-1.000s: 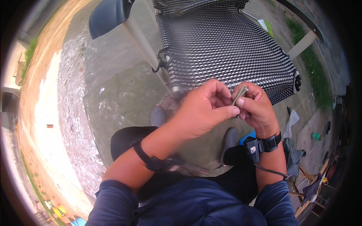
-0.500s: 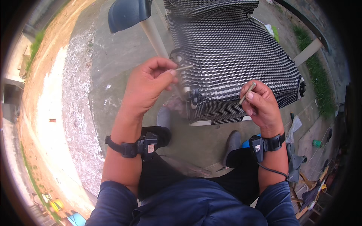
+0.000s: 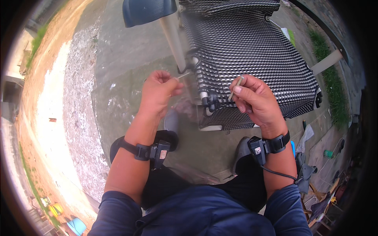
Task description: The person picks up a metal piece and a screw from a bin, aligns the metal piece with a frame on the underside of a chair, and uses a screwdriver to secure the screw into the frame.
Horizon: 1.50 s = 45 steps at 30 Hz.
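Observation:
Pinched between the thumb and fingers of my left hand (image 3: pixel 158 94) is a thin pale rod (image 3: pixel 184 75), slightly blurred, its tip pointing at the chair's left side. My right hand (image 3: pixel 258 100) grips a short greenish-beige rod (image 3: pixel 236 88) between thumb and forefinger, held upright at a slant. Both hands are raised in front of a chair seat (image 3: pixel 244 51) woven in black and white strips. Black fittings (image 3: pixel 210 101) sit at the seat's near left corner, between my two hands. What kind of rods they are, I cannot tell.
A dark blue armrest pad (image 3: pixel 149 11) on a beige tube (image 3: pixel 172 39) rises left of the seat. Another beige tube (image 3: pixel 327 63) stands at the right, beside grass (image 3: pixel 334 92). My grey shoes rest on the concrete floor (image 3: pixel 201 157). Tools and cloth lie at the lower right.
My right hand has moved left and slightly up with its rod, closer to my left hand. My left hand has shifted a little right and down. The chair sits slightly farther right in view.

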Available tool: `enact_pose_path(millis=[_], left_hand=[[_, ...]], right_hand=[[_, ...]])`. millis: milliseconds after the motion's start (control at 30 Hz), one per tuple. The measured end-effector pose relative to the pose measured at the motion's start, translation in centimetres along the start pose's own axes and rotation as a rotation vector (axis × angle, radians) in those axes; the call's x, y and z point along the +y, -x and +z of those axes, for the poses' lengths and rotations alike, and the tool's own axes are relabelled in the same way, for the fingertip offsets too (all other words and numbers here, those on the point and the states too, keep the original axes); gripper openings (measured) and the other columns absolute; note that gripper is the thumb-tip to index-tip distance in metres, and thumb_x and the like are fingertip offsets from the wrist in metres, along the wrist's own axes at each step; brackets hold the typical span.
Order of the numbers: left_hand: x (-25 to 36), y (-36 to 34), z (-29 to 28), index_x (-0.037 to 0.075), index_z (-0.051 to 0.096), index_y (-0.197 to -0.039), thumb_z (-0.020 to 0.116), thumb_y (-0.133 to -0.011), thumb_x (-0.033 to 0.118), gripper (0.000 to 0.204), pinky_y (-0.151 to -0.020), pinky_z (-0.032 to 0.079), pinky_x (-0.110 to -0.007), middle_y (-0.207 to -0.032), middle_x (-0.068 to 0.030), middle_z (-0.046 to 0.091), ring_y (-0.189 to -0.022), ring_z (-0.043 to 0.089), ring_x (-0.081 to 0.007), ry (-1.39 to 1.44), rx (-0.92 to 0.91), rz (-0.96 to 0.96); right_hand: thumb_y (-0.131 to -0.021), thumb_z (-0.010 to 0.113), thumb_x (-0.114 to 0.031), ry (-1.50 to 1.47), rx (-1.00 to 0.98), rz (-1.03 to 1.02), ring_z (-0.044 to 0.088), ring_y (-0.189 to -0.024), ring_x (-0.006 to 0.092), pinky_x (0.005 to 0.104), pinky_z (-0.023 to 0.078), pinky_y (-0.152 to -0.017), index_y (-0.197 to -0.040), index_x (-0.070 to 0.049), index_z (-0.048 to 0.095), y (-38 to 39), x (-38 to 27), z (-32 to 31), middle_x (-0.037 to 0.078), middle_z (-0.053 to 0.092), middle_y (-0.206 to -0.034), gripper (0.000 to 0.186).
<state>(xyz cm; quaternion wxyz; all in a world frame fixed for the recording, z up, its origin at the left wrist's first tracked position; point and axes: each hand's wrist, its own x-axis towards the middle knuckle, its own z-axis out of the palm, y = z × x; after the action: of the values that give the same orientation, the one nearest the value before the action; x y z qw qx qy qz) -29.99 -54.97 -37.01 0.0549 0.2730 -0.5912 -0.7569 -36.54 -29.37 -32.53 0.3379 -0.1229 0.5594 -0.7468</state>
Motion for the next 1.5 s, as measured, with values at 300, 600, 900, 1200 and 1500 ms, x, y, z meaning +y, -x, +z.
enact_pose_path(millis=[300, 600, 900, 1200, 1500], left_hand=[[-2.2, -0.7, 2.4, -0.005, 0.042, -0.114, 0.067, -0.086, 0.001, 0.038, -0.077, 0.058, -0.033, -0.099, -0.0153, 0.063, -0.089, 0.069, -0.0241, 0.026, -0.034, 0.085], [-2.6, 0.4, 4.8, -0.006, 0.031, -0.127, 0.065, -0.088, -0.002, 0.052, -0.095, 0.052, -0.042, -0.109, -0.0201, 0.058, -0.100, 0.063, -0.0291, 0.481, 0.119, -0.074], [-2.2, 1.0, 6.2, -0.003, 0.032, -0.129, 0.064, -0.091, 0.002, 0.049, -0.095, 0.051, -0.041, -0.113, -0.0194, 0.056, -0.105, 0.060, -0.0289, 0.572, 0.222, -0.179], [-3.1, 0.4, 5.8, -0.002, 0.037, -0.127, 0.062, -0.094, 0.003, 0.042, -0.091, 0.053, -0.036, -0.109, -0.0169, 0.057, -0.097, 0.060, -0.0245, 0.519, 0.213, -0.181], [-3.1, 0.1, 6.2, -0.003, 0.038, -0.127, 0.060, -0.095, 0.002, 0.040, -0.094, 0.053, -0.035, -0.114, -0.0173, 0.056, -0.103, 0.058, -0.0250, 0.606, 0.245, -0.189]], right_hand=[[-0.093, 0.065, -0.015, -0.007, -0.005, 0.013, 0.050, -0.056, 0.0038, 0.0167, 0.036, -0.048, -0.096, -0.004, 0.065, -0.4, 0.4, -0.3, 0.002, 0.064, -0.078, 0.011], [-0.093, 0.066, -0.014, 0.000, 0.006, 0.026, 0.050, -0.055, 0.0035, 0.0163, 0.037, -0.047, -0.095, -0.005, 0.065, -0.3, 0.4, -0.4, 0.002, 0.064, -0.078, 0.010], [-0.093, 0.065, -0.015, 0.009, 0.018, 0.039, 0.050, -0.054, 0.0035, 0.0162, 0.036, -0.046, -0.094, -0.005, 0.065, 0.2, 0.3, -0.6, 0.001, 0.063, -0.077, 0.010], [-0.093, 0.066, -0.016, 0.017, 0.018, 0.047, 0.050, -0.054, 0.0031, 0.0159, 0.034, -0.046, -0.093, -0.006, 0.065, 0.2, 0.3, -0.7, 0.000, 0.063, -0.076, 0.011], [-0.093, 0.066, -0.016, 0.014, 0.022, 0.051, 0.050, -0.054, 0.0033, 0.0161, 0.035, -0.046, -0.093, -0.005, 0.065, -0.1, 0.6, -0.8, 0.001, 0.064, -0.077, 0.011]])
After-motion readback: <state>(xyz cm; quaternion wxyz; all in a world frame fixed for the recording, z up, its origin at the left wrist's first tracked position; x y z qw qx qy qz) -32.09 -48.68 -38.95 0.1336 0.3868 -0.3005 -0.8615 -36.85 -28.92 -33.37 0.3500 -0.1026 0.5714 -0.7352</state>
